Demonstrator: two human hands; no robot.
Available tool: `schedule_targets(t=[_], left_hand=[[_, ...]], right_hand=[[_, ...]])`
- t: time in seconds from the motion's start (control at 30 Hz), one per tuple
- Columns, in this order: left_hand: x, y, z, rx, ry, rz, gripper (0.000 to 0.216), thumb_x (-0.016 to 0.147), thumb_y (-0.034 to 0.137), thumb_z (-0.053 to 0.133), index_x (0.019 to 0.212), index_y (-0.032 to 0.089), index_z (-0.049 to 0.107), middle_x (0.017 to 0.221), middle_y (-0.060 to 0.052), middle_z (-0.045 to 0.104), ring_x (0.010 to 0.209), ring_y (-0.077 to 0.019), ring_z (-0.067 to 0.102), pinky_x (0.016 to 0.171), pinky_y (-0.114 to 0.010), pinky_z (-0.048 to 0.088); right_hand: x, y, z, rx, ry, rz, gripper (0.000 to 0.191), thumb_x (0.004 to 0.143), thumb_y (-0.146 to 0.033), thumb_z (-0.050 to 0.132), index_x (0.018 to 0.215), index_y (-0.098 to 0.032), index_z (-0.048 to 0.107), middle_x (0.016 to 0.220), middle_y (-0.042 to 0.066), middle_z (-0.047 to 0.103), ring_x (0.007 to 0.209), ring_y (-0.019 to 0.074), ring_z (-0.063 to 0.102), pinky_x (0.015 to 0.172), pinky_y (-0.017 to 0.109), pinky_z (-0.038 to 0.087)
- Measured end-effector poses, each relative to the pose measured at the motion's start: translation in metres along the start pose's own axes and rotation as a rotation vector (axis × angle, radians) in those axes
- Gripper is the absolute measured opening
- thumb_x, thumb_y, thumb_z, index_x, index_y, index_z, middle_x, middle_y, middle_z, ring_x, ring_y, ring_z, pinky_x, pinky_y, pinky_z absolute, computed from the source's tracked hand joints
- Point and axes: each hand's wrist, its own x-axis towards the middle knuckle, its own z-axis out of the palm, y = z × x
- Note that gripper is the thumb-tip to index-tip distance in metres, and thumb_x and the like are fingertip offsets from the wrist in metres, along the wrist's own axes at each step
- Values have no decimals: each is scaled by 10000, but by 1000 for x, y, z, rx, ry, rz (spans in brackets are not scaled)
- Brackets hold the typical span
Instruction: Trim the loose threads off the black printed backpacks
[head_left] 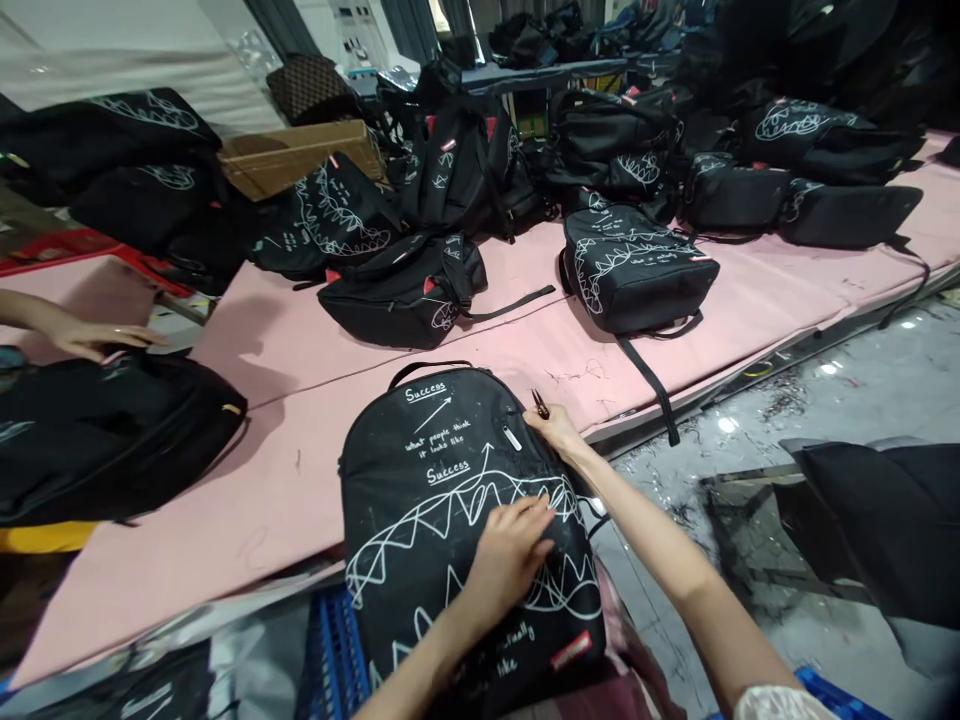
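A black backpack (420,500) with white scribbles and lettering lies front up before me, its top on the table edge. Across its printed front rests my left hand (511,548), fingers extended and holding nothing. At the bag's upper right side, my right hand (556,432) is closed around a pair of small thread snips (540,404), whose dark tips point up and away. A short light zip pull or tag (512,438) shows on the bag just beside that hand. The right fingertips are partly hidden behind the bag's edge.
Several similar backpacks (637,265) stand and lie on the pink-covered table (300,460). At left, another person's hand (105,335) touches a black bag (112,430). Behind is a cardboard box (300,155); a blue crate (337,650) sits below the table edge.
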Motion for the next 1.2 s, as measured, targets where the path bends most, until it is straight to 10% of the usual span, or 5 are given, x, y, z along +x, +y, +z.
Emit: schedule_targets(t=[0.2,0.37,0.67,0.97,1.2], left_hand=[[76,-59,-52,71,281,-35,313,891,264,389,1123,188,586,1177,-75,598,1174,-249,429,949,-425,363],[137,-87,-62,352,114,164,281,871,348,457,1001,180,640,1078,-104,634,1203,-329,372,986,-569,205],[142,-93,-62,466,75,222,330,911,343,369,836,169,640,925,-59,648,1068,-238,467,1012,-517,164],[61,-111,-81,312,399,-156,338,880,308,414,1169,158,505,1278,-116,496,1271,-303,303,1014,-495,248],[-97,-149,-55,-673,784,-1184,268,803,289,477,1028,170,562,1021,-52,607,918,-185,577,791,-310,474]], right_hand=[[-51,4,-29,-93,-140,36,125,626,-232,624,691,-139,569,620,-48,522,585,84,470,601,211,378],[-68,15,-49,-94,-159,17,320,566,-225,712,858,-141,610,836,8,605,803,138,549,789,270,407],[-61,27,-46,129,-192,199,259,570,-302,718,707,-154,555,509,-84,405,398,28,263,384,188,156],[-66,38,-51,220,-22,225,331,559,-404,721,717,-152,576,491,-91,388,361,21,226,361,190,157],[-77,59,-63,-8,308,50,278,582,-380,679,719,-140,645,717,23,634,689,141,543,636,245,404]])
